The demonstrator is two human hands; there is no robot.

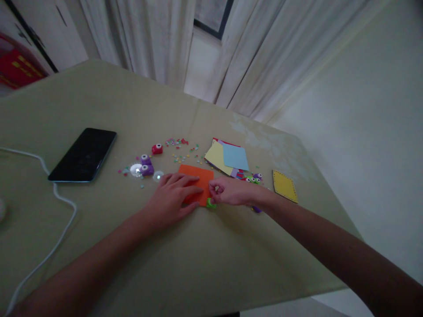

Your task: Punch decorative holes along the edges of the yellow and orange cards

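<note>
A sheet of orange paper [206, 175] lies on the table in front of me. My left hand [176, 193] rests flat on its left part, fingers spread. At the paper's lower right corner sits a small green paper punch [210, 204] with an eye-like top. My right hand [228, 190] is curled over it, thumb and fingertips closed on the punch, which they partly hide. Purple punches [146, 170] and a red punch [157, 149] stand to the left, while several green and other punches [254, 179] are partly hidden behind my right wrist.
Tiny coloured paper cut-outs [180, 158] are scattered beyond the orange paper. Coloured sheets [235, 156] lie stacked behind my right hand, with a yellow pad [285, 186] farther right. A black tablet [84, 154] and a white cable [68, 202] lie at the left.
</note>
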